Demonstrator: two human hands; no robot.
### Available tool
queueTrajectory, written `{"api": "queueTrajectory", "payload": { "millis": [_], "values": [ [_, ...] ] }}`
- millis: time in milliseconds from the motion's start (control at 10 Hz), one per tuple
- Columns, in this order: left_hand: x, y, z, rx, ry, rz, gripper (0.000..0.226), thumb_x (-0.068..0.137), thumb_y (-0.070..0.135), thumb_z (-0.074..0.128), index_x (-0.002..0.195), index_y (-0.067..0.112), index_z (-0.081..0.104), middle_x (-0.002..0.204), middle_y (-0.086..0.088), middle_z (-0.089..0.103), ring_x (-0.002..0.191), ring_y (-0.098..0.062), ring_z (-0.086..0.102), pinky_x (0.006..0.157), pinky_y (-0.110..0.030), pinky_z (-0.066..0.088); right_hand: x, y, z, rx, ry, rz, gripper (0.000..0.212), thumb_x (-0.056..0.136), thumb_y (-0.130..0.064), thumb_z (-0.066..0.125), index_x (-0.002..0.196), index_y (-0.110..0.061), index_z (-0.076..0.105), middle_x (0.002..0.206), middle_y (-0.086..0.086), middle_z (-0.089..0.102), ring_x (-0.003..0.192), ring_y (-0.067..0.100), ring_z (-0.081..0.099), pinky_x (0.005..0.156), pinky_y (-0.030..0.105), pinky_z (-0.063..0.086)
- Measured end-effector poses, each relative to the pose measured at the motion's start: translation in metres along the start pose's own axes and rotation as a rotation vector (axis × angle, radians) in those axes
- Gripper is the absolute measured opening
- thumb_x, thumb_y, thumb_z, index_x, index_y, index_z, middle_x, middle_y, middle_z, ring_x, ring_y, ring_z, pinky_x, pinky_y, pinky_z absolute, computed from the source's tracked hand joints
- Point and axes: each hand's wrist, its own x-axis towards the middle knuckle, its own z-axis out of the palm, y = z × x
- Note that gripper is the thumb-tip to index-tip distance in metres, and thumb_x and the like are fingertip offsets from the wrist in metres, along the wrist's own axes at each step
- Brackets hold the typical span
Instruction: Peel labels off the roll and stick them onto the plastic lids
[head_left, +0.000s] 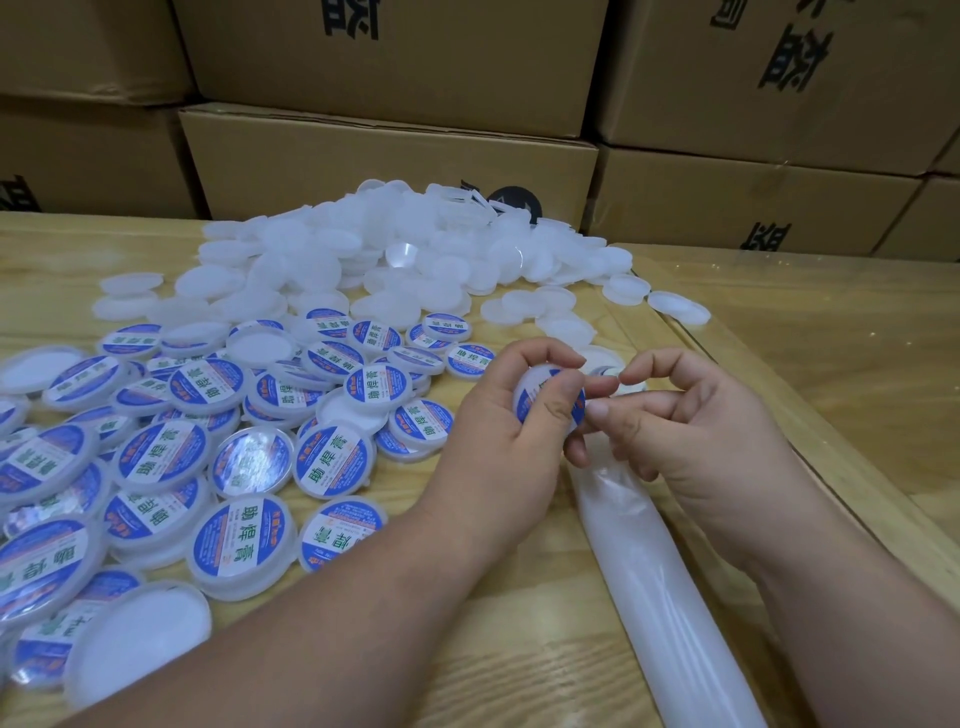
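Left hand (511, 410): curled round one plastic lid (545, 397), thumb across its face; the grip is closed on that lid, held above the counter at centre right.
Held lid: one, tilted so its face turns toward the camera and to the right; a blue-edged label (565, 400) lies on it, mostly hidden by the thumb.
Right hand (691, 415): just right of the lid, forefinger and thumb arched into a narrow pinch at the lid's far right edge, the other fingers curled beneath; whether they hold anything I cannot tell.
Label roll (670, 587): one strip of pale backing, long axis running from the near right edge up and leftward toward the hands; its far end passes under the right hand.
Labelled lids (208, 441): too many to count exactly, some dozens, lying overlapped on the left of the counter, mostly face up, a few turned white side up.
Plain lids (374, 254): a heap beyond counting, white, at the far centre, with strays trailing to the right.
Counter (545, 649): one, pale wood grain, carrying all of it.
Cardboard boxes (395, 150): at least seven in view, stacked behind the counter, with black printed characters.
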Motion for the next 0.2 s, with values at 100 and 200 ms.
{"api": "queueTrajectory", "payload": {
  "millis": [100,200],
  "values": [
    [0.0,-0.002,0.001,0.056,0.024,0.028,0.026,0.101,0.018,0.059,0.096,0.044,0.056,0.103,0.008,0.077,0.061,-0.013,0.063,0.059,-0.023,0.051,0.002,0.004,-0.008,-0.052,0.012,0.02,0.017,0.087,-0.014,0.078,0.093,-0.018,0.063,0.084,0.013,0.079,0.06,0.014,0.067,0.047,0.019,0.045],
    [0.001,-0.001,-0.001,0.07,0.094,0.058,0.032,0.097,0.008,0.064,0.099,0.038,0.054,0.101,0.012,0.077,0.062,-0.005,0.065,0.062,-0.015,0.051,0.006,0.004,-0.019,-0.054,0.126,-0.002,0.012,0.085,-0.029,0.073,0.086,-0.02,0.066,0.091,0.011,0.08,0.064,0.02,0.073,0.043,0.022,0.047]
  ]
}}
